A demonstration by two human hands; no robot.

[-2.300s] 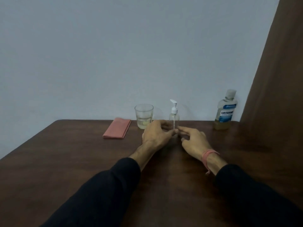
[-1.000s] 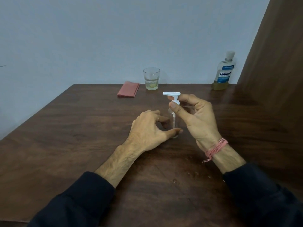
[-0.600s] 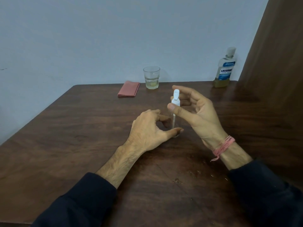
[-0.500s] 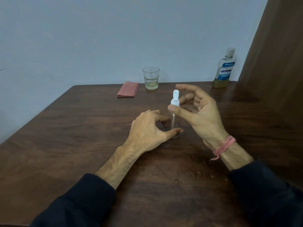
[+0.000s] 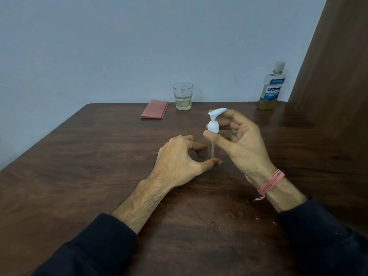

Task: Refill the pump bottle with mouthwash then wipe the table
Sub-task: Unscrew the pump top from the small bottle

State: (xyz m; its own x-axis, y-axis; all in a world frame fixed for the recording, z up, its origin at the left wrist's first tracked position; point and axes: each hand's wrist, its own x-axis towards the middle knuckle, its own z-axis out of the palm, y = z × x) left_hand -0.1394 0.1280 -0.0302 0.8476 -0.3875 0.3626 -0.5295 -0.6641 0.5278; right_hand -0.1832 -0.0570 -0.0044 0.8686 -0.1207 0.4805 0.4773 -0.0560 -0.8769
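while both hands [image 5: 177,162] [image 5: 242,144] grip it, one pump bottle [image 5: 212,134], one glass [image 5: 182,96], one cloth [image 5: 155,109]

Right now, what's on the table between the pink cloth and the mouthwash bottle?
In the head view, only the glass stands between the cloth and the mouthwash bottle.
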